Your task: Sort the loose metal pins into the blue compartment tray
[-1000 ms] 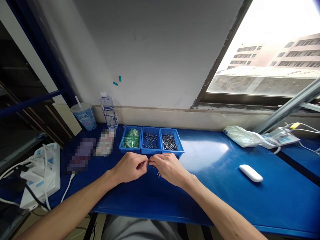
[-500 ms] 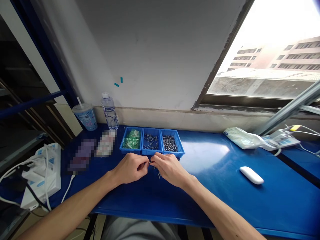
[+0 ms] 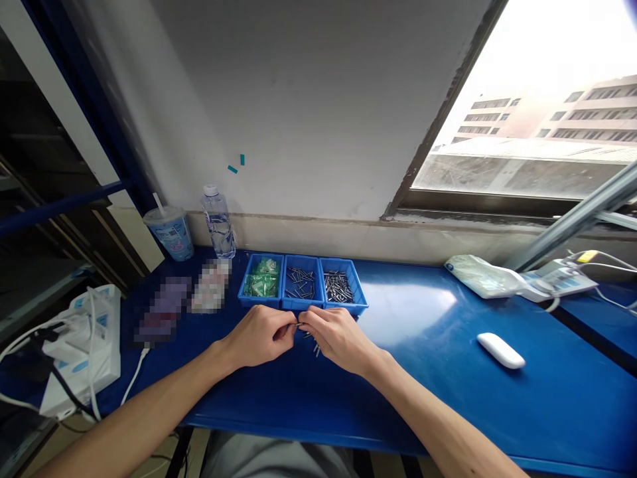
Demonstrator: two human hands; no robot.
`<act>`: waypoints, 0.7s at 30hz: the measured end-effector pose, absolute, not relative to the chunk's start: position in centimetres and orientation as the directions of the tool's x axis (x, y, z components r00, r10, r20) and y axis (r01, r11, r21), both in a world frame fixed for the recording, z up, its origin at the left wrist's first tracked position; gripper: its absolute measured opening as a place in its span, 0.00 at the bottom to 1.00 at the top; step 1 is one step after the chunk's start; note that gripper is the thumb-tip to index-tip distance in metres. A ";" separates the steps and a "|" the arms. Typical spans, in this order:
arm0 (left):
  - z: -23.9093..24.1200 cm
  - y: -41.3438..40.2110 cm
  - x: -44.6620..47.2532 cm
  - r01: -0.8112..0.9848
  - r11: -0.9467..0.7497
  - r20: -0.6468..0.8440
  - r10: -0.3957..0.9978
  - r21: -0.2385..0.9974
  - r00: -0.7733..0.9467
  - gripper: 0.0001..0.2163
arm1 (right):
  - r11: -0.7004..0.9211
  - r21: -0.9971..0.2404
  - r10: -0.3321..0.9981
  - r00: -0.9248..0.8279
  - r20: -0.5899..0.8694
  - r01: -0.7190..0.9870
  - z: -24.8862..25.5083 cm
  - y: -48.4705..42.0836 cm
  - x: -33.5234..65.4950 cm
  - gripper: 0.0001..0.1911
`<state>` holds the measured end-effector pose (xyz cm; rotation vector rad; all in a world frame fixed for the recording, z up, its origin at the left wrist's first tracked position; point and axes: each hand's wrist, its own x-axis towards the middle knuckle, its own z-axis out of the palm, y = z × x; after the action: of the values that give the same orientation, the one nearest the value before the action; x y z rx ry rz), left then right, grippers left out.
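Observation:
My left hand (image 3: 266, 335) and my right hand (image 3: 341, 338) meet just in front of the bins, each with thumb and fingers pinched. Between their fingertips shows a bit of a thin metal screw (image 3: 298, 324), mostly hidden by the fingers. Several loose screws (image 3: 317, 348) lie on the table under my right hand, partly covered by it. Behind my hands stand three blue bins side by side: the left bin (image 3: 259, 302) holds green-tinted plastic packets, the middle bin (image 3: 293, 303) some scattered screws, and the right bin (image 3: 355, 308) a denser pile of screws.
On the blue table (image 3: 423, 372), a white rounded case (image 3: 500, 350) sits at right. A plastic packet (image 3: 485, 275) lies at the back right. A water bottle (image 3: 219, 226) and a cup with a straw (image 3: 172, 234) stand back left. A power strip (image 3: 107, 345) with cables is at far left.
Almost nothing differs. Both hands keep their pinch in the same place, with only a very slight shift of the fingers.

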<state>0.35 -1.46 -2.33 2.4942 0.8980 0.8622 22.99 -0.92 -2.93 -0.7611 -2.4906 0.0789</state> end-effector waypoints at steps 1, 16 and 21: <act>-2.3 -1.5 0.4 0.450 -0.739 0.426 0.663 0.501 0.615 0.12 | 0.840 -0.195 0.533 -0.703 0.470 0.506 -2.9 -1.0 23.0 0.15; -2.5 -1.4 0.3 0.439 -0.735 0.416 0.664 0.516 0.621 0.11 | 0.837 -0.222 0.540 -0.688 0.485 0.500 -2.8 -1.1 22.8 0.15; -2.5 -1.4 0.3 0.455 -0.731 0.417 0.672 0.509 0.613 0.10 | 0.844 -0.196 0.525 -0.689 0.500 0.500 -2.9 -1.0 22.8 0.18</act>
<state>0.31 -1.41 -2.47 2.4866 0.9048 0.8539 22.78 -1.03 -2.86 -0.7479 -2.4651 0.0597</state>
